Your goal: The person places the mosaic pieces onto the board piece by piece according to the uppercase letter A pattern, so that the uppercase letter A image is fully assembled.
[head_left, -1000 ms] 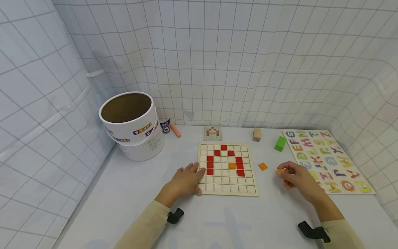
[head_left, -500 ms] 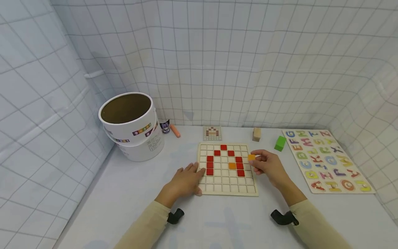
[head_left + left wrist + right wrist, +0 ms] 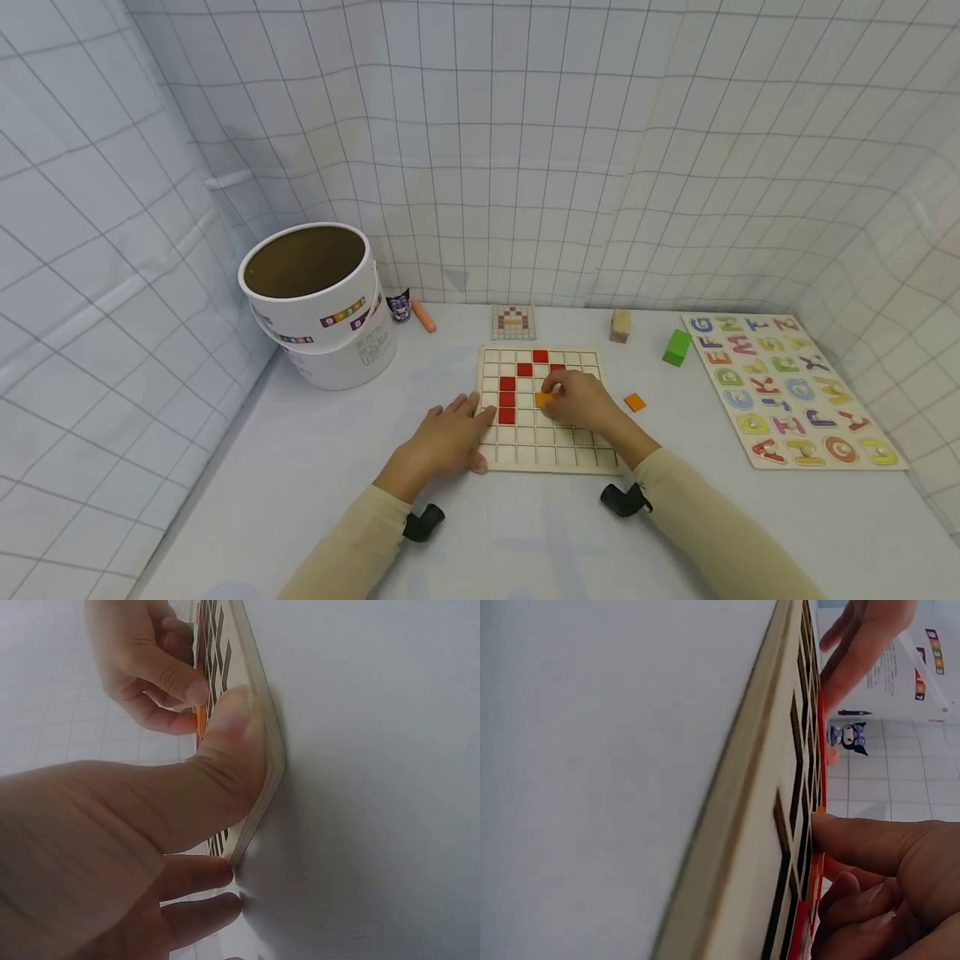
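A wooden grid board [image 3: 517, 454] lies on the table, with red square tiles [image 3: 507, 399] set in several cells. My right hand [image 3: 587, 402] is over the middle of it, thumb and forefinger pinching an orange square tile [image 3: 543, 400] right at a cell. In the right wrist view the thumb tip presses against the orange tile [image 3: 821, 811] at the board's surface. That hand covers the board's right-side tiles. My left hand [image 3: 446, 435] rests with spread fingers on the board's left edge, its thumb [image 3: 232, 727] along the near corner. Another orange tile [image 3: 635, 402] lies right of the board.
Behind the board lies a small pattern card [image 3: 513, 322]. A white bucket [image 3: 341, 350], a small purple figure [image 3: 400, 306] and an orange stick [image 3: 423, 316] stand back left. A wooden block [image 3: 619, 325], a green block [image 3: 677, 347] and a letter board [image 3: 795, 392] are to the right.
My right hand has carried the orange tile leftward from beside the letter board onto the middle of the grid board. My left hand has stayed on the board's left edge.
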`<state>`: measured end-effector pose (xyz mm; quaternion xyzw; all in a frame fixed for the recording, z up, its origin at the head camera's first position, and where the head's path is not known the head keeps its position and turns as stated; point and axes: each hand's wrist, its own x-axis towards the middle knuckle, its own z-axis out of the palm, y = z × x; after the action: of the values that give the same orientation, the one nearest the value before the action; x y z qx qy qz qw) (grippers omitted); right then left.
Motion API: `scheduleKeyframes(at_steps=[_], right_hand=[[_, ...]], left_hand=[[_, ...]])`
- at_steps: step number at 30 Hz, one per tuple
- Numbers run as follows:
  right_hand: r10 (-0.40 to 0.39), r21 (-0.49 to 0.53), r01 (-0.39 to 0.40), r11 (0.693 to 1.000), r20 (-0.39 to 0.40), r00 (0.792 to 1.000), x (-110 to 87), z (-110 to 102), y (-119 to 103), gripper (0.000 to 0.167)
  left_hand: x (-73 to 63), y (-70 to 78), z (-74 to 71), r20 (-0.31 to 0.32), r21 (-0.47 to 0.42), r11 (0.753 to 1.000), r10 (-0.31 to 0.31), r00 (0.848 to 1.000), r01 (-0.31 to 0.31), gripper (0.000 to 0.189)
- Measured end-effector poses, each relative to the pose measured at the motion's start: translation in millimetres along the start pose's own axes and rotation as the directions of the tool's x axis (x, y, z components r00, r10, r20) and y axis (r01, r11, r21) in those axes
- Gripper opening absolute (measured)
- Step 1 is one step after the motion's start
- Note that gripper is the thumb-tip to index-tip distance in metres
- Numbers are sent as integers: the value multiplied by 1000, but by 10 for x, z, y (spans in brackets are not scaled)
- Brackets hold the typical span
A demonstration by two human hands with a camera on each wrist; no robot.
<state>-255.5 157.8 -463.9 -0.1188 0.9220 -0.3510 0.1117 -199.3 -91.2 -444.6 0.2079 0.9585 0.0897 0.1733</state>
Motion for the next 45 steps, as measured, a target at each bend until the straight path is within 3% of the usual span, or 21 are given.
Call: scheduleKeyframes(at_steps=[9, 12, 17, 20, 23, 29, 38, 45], right_hand=[[38, -92, -37, 995, 11, 999, 25, -1, -101, 25], [38, -47, -37, 998, 19, 999, -30, -95, -38, 35], [93, 95, -86, 992, -71, 993, -225, -460, 305, 44], [126, 98, -114, 989, -121, 985, -375, -670, 576, 45], [159, 83, -150, 985, -113, 981, -487, -770, 798, 48], [199, 45, -197, 979, -56, 978, -546, -724, 962, 47], [213, 31, -211, 977, -94, 973, -540, -689, 951, 29], [199, 115, -191, 975, -67, 978, -538, -709, 921, 30]], left_hand=[[-6, -16, -15, 11, -1, 1000, -5, 1000, 5, 88], [-12, -12, -17, 13, -7, 1000, -2, 1000, 2, 88], [-19, 4, -33, 12, 0, 1000, 8, 1000, -8, 88], [-13, 13, -34, 13, 19, 1000, 6, 1000, -6, 88], [-7, 16, -35, 12, 29, 1000, 3, 1000, -3, 88], [-5, 19, -28, 5, 13, 1000, -3, 1000, 2, 88], [9, 19, 0, 0, 10, 1000, 1, 1000, -1, 87], [-1, 22, -12, 2, 2, 1000, -10, 1000, 10, 88]])
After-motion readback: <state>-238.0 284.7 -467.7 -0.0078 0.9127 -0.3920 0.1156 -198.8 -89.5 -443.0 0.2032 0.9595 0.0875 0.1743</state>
